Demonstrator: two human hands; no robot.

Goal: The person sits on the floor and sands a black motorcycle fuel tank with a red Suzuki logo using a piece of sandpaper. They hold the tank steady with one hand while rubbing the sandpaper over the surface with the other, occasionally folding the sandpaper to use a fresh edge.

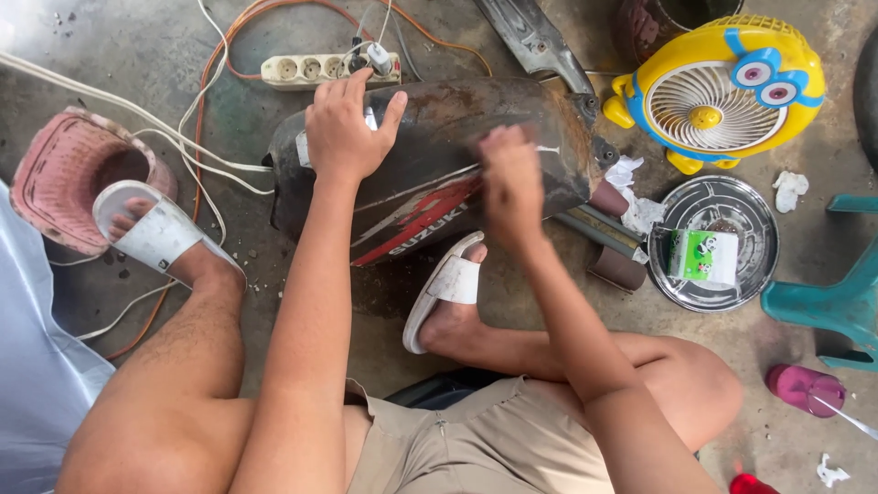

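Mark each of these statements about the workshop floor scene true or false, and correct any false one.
1. The left hand lies flat on the dark, rusty fuel tank. True.
2. The right hand is off the tank, resting on the floor. False: it is on the tank's side, blurred.
3. A yellow and blue fan stands to the right of the tank. True.
4. The round metal tray holds nothing. False: a small green and white packet lies in it.
5. Both feet are bare. False: each wears a white sandal.
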